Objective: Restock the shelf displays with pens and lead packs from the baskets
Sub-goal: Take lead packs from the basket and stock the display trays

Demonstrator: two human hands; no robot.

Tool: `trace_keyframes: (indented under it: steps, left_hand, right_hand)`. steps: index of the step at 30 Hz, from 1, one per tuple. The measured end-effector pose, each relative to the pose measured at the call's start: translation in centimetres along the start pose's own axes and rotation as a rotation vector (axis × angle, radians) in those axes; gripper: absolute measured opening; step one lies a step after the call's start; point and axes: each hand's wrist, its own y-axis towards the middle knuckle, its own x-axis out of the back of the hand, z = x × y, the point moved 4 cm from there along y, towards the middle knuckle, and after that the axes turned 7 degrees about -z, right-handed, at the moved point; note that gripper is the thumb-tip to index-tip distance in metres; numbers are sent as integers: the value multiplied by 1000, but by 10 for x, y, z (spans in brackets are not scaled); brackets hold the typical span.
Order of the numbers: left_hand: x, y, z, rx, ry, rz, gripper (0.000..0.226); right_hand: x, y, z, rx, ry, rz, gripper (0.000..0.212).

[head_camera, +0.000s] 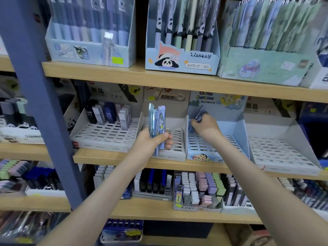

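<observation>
Slim pale-blue printed plastic lead packs (157, 126) stand upright at frame centre, gripped in the left hand (150, 142). Right of centre, one dark-blue lead pack (201, 113) (blurred) tilts above the light-blue slotted cardboard display tray (198, 148), pinched by the right hand (205, 127).

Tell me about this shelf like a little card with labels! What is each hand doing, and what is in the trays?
left hand: holds a bunch of blue lead packs upright, in front of the middle grey tray
right hand: pinches one bluish pack, blurred, at the back of the light blue cartoon tray
left grey tray: a few HB 07 lead cases standing at the back
far right tray: no packs visible in its slots
</observation>
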Motion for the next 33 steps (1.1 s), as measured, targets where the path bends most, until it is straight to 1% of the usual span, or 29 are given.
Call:
trace_keyframes:
  steps: [4,8,10,13,15,17,18,20,22,26,30,33]
  left_hand:
    - [-2,-1,-1,5,-8,-8,13]
    - [-2,-1,-1,12,-10,-11,9]
    - [-2,0,-2,10,-17,-8,10]
    - [0,-1,-4,-2,-29,-4,13]
    - [1,-1,-6,-2,-32,-9,14]
    - [2,-1,-6,-3,-29,-18,12]
    - [2,0,-6,-3,-30,-22,12]
    - [1,0,-5,-4,-39,-26,12]
    - [0,0,-5,-8,-39,-25,12]
    - [-6,-3,-6,-15,-8,13,8]
    - [-13,-7,-6,7,5,78,8]
    - [-19,-10,-6,-3,35,118,6]
  right_hand:
    - [0,-3,5,21,-16,1,22]
    - [-3,-8,13,77,-106,77,16]
    - [-6,-10,14,85,-128,97,19]
    - [-5,-9,9,77,-81,34,18]
    - [0,-10,6,92,-9,-68,23]
    - [7,-13,4,196,19,-135,40]
    - [9,-15,4,278,-20,-137,49]
    - [11,-19,4,437,-150,-120,57]
    - [11,-21,0,504,-193,-112,60]
    - [10,-22,-3,461,-129,-91,64]
    - [15,-19,1,394,-119,-96,59]
    - [15,-19,2,347,-134,-55,58]
